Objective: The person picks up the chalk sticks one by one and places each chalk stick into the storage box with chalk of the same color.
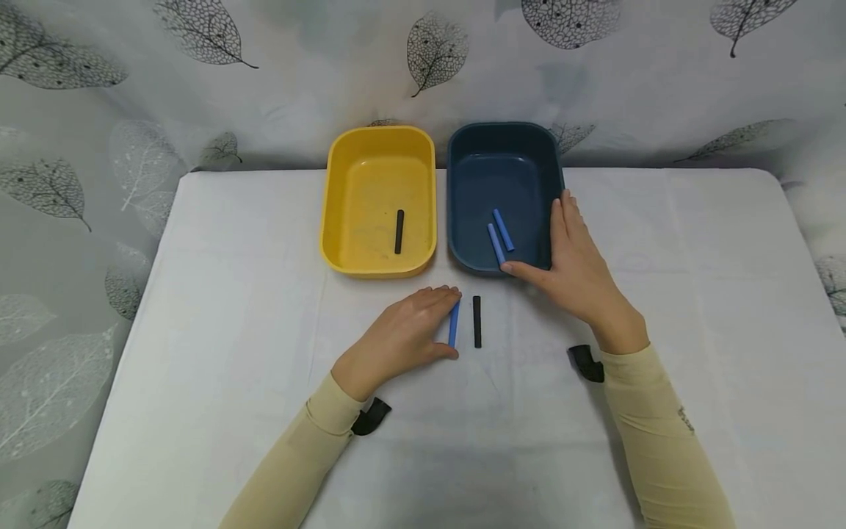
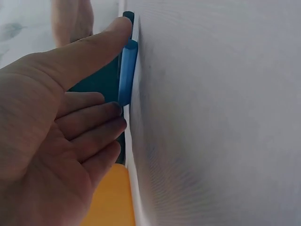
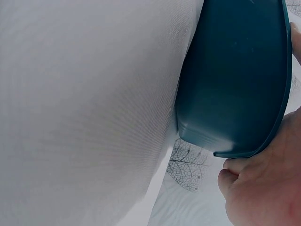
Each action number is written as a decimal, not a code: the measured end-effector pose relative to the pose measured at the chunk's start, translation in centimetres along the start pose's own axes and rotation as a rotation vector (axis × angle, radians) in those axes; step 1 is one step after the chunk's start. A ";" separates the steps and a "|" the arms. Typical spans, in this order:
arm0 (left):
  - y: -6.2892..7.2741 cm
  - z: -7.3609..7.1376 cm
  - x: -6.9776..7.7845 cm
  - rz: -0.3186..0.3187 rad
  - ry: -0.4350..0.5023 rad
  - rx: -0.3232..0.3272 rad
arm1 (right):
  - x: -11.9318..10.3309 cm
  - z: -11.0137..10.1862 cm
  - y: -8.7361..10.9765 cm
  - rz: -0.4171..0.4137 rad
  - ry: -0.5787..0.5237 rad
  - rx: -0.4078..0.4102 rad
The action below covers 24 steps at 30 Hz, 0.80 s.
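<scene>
My left hand [image 1: 413, 327] is low over the cloth, thumb and fingers spread around a short blue stick [image 1: 453, 325]. Its fingertips are right at the far end and the thumb at the near end; in the left wrist view the stick [image 2: 127, 73] spans the same gap. Just right of it lies a black stick [image 1: 477, 322]. My right hand [image 1: 578, 268] rests against the near right corner of the dark blue tray [image 1: 504, 136], straight fingers along its right side and thumb on the near rim. Two blue sticks [image 1: 503, 229] lie inside that tray.
Left of the blue tray stands a yellow tray [image 1: 380, 136] with one black stick [image 1: 399, 231] in it. A white cloth [image 1: 251, 294] covers the table. Behind it hangs a leaf-patterned curtain [image 1: 330, 73]. Dark wrist mounts [image 1: 372, 417] stick out beneath both sleeves.
</scene>
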<state>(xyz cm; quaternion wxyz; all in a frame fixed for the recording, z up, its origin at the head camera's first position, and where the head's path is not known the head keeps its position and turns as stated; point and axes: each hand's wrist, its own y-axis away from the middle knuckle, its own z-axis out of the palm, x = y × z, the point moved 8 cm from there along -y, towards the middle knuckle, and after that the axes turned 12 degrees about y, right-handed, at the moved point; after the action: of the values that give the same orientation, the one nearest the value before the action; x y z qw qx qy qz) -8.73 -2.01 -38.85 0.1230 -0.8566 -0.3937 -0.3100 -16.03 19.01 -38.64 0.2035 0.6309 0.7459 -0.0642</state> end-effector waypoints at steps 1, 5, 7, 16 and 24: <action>0.0 0.1 0.0 -0.002 0.004 -0.003 | 0.0 0.0 0.0 0.001 0.001 0.000; -0.1 0.2 -0.2 -0.004 0.013 -0.009 | 0.1 0.1 0.0 0.000 0.002 0.001; -0.1 0.3 -0.2 -0.004 0.014 -0.008 | 0.1 0.1 0.0 -0.002 0.003 0.004; -0.1 0.2 -0.2 -0.003 0.023 0.005 | 0.0 0.0 0.0 -0.001 0.004 0.008; 0.1 -0.2 0.2 0.026 0.017 0.040 | 0.0 0.0 0.1 -0.003 0.001 0.013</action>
<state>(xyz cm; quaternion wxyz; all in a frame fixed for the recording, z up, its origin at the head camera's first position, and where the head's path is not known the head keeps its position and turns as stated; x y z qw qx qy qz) -8.59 -2.04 -38.55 0.1476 -0.8562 -0.3879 -0.3077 -15.94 19.04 -38.64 0.1989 0.6312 0.7465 -0.0692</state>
